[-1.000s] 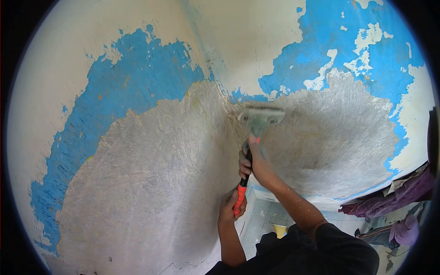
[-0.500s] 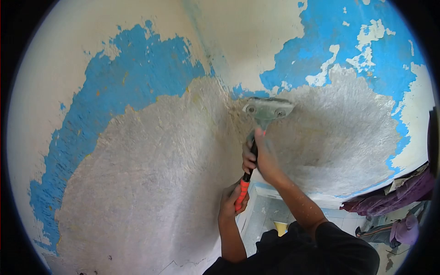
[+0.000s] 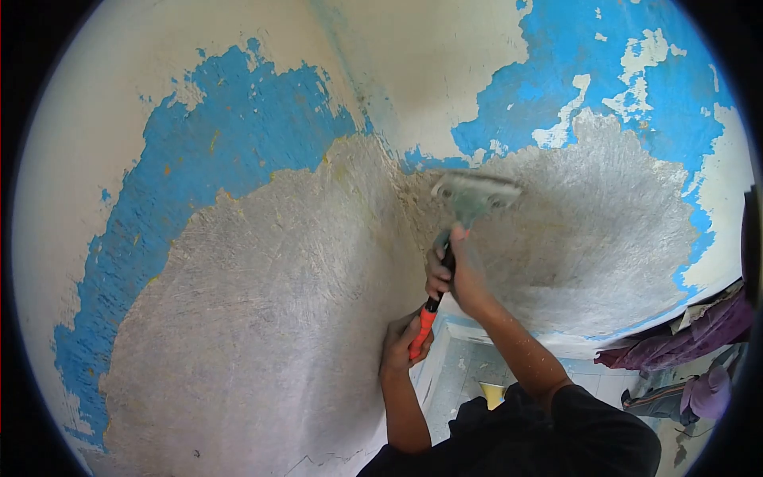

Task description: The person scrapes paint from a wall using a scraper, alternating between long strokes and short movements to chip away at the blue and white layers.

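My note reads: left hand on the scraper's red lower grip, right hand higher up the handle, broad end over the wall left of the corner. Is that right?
Not quite: the head view shows the scraper's broad end over the wall right of the corner. The rest holds: left hand on the red lower grip, right hand higher up the handle.
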`<move>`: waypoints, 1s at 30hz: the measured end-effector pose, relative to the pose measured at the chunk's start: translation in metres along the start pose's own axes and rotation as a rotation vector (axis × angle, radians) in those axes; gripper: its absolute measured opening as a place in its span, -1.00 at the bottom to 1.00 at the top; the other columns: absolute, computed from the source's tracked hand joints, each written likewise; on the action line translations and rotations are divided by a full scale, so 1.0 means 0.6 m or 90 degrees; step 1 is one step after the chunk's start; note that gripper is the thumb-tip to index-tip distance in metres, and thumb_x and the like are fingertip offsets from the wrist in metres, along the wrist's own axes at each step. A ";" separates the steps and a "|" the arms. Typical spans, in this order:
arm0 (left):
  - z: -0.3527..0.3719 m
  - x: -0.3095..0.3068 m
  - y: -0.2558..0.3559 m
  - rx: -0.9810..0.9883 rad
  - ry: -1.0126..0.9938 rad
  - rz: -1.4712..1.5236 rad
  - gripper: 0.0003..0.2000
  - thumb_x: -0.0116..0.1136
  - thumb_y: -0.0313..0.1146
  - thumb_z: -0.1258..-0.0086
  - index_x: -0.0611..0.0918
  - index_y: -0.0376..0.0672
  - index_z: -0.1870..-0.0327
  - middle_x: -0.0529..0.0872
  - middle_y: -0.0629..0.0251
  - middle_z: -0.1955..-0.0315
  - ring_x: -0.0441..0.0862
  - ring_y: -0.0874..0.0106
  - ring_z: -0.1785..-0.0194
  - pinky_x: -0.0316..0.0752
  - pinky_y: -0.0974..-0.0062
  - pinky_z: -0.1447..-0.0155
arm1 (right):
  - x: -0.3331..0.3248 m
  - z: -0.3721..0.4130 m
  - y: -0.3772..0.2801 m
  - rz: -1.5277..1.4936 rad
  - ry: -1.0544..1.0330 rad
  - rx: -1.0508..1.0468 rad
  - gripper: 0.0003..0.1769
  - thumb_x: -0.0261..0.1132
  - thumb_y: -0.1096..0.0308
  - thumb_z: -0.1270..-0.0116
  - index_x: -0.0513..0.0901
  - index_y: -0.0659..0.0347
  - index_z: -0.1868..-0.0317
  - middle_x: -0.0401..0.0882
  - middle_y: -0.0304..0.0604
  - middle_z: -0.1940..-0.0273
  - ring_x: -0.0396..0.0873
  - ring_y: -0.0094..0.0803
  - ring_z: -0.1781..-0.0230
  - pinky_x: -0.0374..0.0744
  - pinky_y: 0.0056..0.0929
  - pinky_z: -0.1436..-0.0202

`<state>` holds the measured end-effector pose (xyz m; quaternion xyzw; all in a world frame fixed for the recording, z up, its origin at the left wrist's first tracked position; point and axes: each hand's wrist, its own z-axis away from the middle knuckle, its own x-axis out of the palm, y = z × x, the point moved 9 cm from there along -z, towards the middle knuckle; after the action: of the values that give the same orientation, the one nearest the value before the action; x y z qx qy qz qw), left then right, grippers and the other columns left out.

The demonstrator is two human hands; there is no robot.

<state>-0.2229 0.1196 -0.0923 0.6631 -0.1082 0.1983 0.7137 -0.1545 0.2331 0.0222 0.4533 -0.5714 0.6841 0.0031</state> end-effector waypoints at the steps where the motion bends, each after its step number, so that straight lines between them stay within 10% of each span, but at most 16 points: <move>1: -0.003 0.008 0.014 0.000 0.005 -0.012 -0.49 0.00 0.08 -0.48 0.52 -0.33 0.10 0.47 0.32 0.66 0.21 0.62 0.80 0.07 0.66 0.74 | 0.007 0.000 -0.016 0.009 0.001 -0.005 -0.40 -0.13 -0.32 -0.48 0.22 0.08 0.36 0.07 -0.36 0.67 0.10 -0.53 0.76 0.32 -0.43 0.65; 30: -0.050 0.043 -0.062 0.029 -0.164 0.203 -0.53 0.00 0.06 -0.49 0.45 -0.31 0.23 0.41 0.28 0.71 0.21 0.56 0.84 0.10 0.61 0.78 | -0.014 0.020 -0.057 0.137 0.048 -0.010 -0.48 -0.03 -0.13 -0.54 0.24 0.12 0.42 0.16 -0.35 0.65 0.21 -0.55 0.73 0.33 -0.47 0.59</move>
<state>-0.1873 0.1515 -0.1183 0.6736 -0.2975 0.2245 0.6382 -0.1244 0.2395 0.0428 0.3628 -0.6215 0.6928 -0.0455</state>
